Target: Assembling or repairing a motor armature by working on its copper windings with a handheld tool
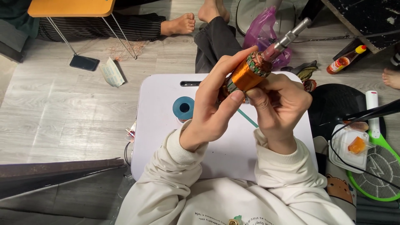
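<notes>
1. The rotor (250, 73), wound in copper wire, sits in the air above the tray (162, 141), its steel shaft (291, 35) pointing up and away from me.
2. My left hand (210, 108) wraps its near side, thumb pressed on the winding, probably to steady it.
3. My right hand (279, 108) pinches the lower end from the other side.
4. A blue spool (183, 108) lies on the tray, just beside my left wrist.
5. The tray's left half offers open room; a bottle (346, 60) and a racket (375, 166) crowd the floor on the right.

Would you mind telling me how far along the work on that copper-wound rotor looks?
Done: the rotor already carries a tight copper winding. In hand: the left hand and right hand both hold it above the white lap table. Left: the frame does not show how much remains.
</notes>
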